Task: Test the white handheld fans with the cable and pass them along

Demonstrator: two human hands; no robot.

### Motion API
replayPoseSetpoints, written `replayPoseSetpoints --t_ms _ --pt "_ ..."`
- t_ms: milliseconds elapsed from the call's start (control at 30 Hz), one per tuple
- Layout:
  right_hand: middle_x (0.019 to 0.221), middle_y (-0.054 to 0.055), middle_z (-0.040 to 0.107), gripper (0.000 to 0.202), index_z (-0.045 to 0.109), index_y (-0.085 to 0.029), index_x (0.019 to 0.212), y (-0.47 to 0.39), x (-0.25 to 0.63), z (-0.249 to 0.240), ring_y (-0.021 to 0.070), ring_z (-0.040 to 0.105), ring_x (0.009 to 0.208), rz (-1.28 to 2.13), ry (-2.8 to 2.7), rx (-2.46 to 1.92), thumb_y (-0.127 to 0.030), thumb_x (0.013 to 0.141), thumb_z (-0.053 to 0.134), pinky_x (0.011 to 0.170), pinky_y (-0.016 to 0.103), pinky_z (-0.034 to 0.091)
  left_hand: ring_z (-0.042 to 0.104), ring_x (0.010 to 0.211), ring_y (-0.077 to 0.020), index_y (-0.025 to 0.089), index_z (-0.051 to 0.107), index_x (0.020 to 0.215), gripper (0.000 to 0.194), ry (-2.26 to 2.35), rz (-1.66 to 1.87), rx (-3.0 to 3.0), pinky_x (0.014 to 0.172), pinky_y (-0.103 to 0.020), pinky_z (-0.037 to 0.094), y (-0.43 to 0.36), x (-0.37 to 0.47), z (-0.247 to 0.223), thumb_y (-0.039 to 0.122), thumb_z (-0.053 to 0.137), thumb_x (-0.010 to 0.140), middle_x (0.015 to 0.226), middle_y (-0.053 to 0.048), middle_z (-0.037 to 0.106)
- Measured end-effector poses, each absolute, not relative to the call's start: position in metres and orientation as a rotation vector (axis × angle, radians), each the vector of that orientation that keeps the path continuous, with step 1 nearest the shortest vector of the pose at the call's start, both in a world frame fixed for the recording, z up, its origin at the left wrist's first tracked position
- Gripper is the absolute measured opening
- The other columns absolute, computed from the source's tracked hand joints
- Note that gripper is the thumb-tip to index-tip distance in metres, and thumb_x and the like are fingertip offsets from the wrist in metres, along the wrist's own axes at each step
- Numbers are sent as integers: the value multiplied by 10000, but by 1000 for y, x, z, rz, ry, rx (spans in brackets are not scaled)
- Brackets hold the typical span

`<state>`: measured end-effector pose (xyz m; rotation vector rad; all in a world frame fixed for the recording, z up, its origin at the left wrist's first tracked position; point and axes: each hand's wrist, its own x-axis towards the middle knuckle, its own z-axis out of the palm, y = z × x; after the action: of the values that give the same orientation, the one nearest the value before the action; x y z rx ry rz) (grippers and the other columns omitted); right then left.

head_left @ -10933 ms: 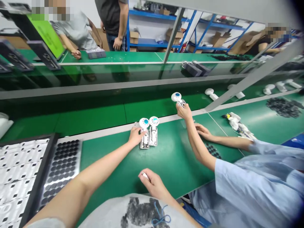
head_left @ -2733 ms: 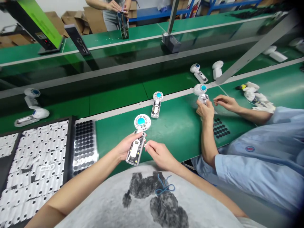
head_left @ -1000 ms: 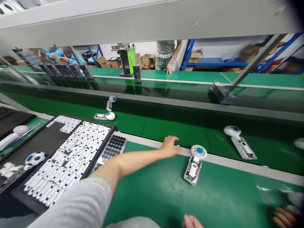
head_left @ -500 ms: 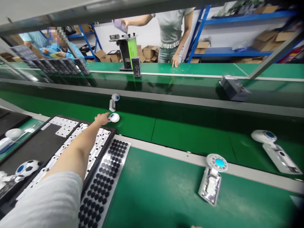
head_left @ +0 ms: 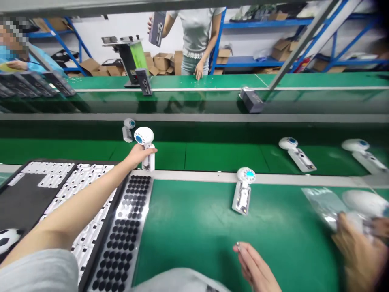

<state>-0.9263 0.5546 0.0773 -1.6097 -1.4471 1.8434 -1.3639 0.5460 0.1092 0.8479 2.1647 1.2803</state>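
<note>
Fingers of the left hand [head_left: 137, 156] grip a white round-headed unit [head_left: 144, 135] by its handle, above the near edge of the green belt [head_left: 212, 156], in the head view. Those of the right hand [head_left: 254, 263] pinch a small metal-tipped piece [head_left: 238, 244] over the bench [head_left: 188, 227], apart from both units. A second unit [head_left: 242, 196] lies on the bench, untouched, its handle's inner parts exposed; its casing looks unfinished. How complete the held unit is, I cannot tell. More units lie on the belt. White parts [head_left: 60, 198] fill much of the tray, and black discs [head_left: 121, 243] sit in rows on their sheet.
</note>
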Motion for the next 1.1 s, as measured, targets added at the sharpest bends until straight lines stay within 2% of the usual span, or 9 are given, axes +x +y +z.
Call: replayPoseSetpoints --t_ms 67,167,267,400,600,767,900,1100 --pt "527 -31 387 445 587 -183 833 553 -926 82 98 356 464 1844 -1529 -1550 -601 715 488 421 201 292 564 712 -166 135 551 787 316 1727 1425 684 702 -287 443 551 -1305 115 311 709 578 725 -21 571" --pt "578 -25 381 434 567 -168 862 550 -923 87 104 360 517 1825 -1727 -1416 -571 767 439 448 203 293 547 642 -128 134 565 821 383 1278 1395 412 629 -244 446 549 -1222 117 424 687 602 698 -11 569" --pt "566 -37 361 375 538 -175 847 543 -917 91 94 339 501 1789 -1839 -1351 -512 834 374 452 200 281 531 555 -116 130 574 824 476 1121 1286 253 518 -214 419 539 -1157 108 563 606 628 644 -17 574" --pt "531 -51 367 329 485 -183 757 530 -913 97 85 340 480 1736 -1945 -1295 -441 880 322 475 201 286 441 385 -87 137 546 706 487 1166 1185 157 376 -195 329 521 -1102 92 617 570 626 482 15 496" --pt "577 -36 463 240 514 -176 761 518 -921 110 92 425 543 1651 -2195 -1151 -291 879 339 560 209 323 394 347 -76 147 520 681 491 1149 1137 58 356 -216 358 501 -1071 94 636 541 645 492 31 459" --pt "696 -4 565 234 525 -173 761 514 -924 111 112 509 658 1588 -2261 -1113 -278 877 349 633 221 349 408 380 -83 145 513 695 464 1145 1175 74 361 -208 346 494 -1068 98 599 586 635 494 32 428" --pt "672 -9 557 239 513 -178 751 513 -922 108 110 496 626 1540 -2293 -1098 -286 878 343 609 220 345 420 442 -78 133 532 784 451 1199 1192 172 399 -197 341 489 -1067 100 554 612 643 571 18 456" --pt "579 -26 475 234 486 -179 697 512 -919 109 103 435 549 1450 -2399 -1089 -272 865 352 556 216 313 404 505 -74 137 516 775 418 1264 1155 271 448 -191 312 483 -1064 107 543 571 689 613 16 444"
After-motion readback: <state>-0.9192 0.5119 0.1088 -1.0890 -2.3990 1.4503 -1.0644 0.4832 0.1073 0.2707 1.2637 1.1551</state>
